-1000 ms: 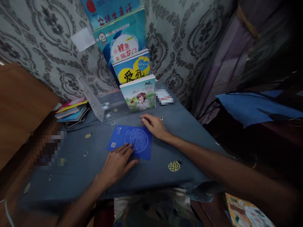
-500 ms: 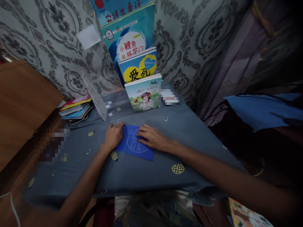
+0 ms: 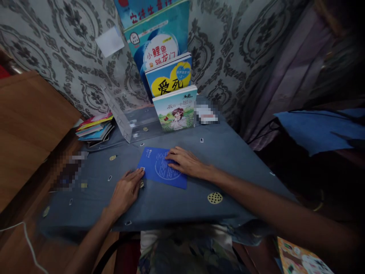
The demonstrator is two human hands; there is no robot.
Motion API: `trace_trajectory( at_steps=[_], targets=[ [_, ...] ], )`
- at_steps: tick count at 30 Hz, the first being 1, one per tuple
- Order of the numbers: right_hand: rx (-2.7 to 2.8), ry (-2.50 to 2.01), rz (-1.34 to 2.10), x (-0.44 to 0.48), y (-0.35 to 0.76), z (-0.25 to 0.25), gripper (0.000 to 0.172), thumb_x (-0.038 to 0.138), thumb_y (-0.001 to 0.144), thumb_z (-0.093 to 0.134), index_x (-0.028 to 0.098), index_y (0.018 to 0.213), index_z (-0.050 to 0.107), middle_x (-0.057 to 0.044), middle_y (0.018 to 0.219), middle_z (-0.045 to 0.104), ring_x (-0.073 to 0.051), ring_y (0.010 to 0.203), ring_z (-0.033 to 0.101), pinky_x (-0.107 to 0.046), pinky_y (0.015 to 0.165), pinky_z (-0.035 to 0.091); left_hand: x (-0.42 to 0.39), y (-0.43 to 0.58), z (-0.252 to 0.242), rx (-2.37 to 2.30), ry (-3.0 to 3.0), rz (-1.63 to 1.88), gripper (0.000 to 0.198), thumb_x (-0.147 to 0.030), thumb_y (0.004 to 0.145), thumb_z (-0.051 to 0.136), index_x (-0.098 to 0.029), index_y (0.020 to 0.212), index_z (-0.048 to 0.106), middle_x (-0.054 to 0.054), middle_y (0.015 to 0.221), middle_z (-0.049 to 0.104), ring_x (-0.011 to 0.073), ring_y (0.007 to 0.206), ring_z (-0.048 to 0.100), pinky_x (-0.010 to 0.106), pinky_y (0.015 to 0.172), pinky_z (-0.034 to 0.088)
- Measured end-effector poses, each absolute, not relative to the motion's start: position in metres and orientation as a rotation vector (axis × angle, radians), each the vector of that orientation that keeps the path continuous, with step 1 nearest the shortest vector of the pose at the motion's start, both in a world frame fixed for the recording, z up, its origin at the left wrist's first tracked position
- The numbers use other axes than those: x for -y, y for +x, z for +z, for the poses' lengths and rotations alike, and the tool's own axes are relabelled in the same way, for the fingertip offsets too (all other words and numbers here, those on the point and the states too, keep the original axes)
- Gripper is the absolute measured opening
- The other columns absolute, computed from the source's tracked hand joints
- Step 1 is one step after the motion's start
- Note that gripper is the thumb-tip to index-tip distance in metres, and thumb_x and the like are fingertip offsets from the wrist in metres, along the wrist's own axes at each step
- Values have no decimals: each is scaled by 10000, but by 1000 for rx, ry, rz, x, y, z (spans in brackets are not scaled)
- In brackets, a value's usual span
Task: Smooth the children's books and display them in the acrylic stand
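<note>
A blue printed sheet or thin booklet lies on the table, with a circular outline and small white text on it. My right hand rests on its right part, fingers stretched and slightly bent, covering some of the print. My left hand lies at the sheet's left edge, fingers extended and the tips at its lower left side. Neither hand is closed round anything.
A clear acrylic stand holds several upright picture books, the front one showing a cartoon figure. Stacked books sit at the left. The cloth-covered table has pineapple prints. A blue cloth-like item is at the right.
My left hand has slid down and left from the sheet's upper left part, uncovering that corner. My right hand stays on the sheet. The camera view has shifted slightly.
</note>
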State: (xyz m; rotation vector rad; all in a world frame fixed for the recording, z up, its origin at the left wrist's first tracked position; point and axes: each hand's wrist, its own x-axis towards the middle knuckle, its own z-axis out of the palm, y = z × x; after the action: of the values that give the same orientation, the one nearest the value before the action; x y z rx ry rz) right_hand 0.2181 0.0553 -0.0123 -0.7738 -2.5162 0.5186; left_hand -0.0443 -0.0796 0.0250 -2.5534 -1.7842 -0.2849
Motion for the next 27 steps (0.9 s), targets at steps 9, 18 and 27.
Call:
trace_trajectory(
  at_steps=[9, 18, 27],
  targets=[
    [1541, -930, 1327, -84, 222, -15, 171, 263, 931, 567, 167, 999, 692, -55, 862, 705, -162, 754, 678, -298, 674, 596, 17, -11, 27, 1795, -2442, -203, 317, -230, 987, 452, -119, 1185, 675, 143, 1215, 712, 278, 1094, 675, 470, 981, 541],
    [1098, -1009, 1558, -93, 223, -15, 238, 380, 983, 568, 181, 870, 634, -50, 768, 668, -126, 676, 671, -276, 674, 639, -13, 71, 18, 1555, -2710, -258, 354, -155, 973, 416, -135, 1243, 645, 139, 1268, 670, 250, 1156, 626, 453, 1044, 482],
    [1191, -1013, 1515, -93, 222, -17, 313, 416, 969, 595, 160, 800, 654, -56, 743, 681, -125, 644, 675, -276, 677, 639, 37, 76, 23, 1330, -2970, -271, 411, -125, 985, 404, -190, 1351, 580, 109, 1301, 648, 240, 1166, 613, 443, 1011, 515]
  ],
)
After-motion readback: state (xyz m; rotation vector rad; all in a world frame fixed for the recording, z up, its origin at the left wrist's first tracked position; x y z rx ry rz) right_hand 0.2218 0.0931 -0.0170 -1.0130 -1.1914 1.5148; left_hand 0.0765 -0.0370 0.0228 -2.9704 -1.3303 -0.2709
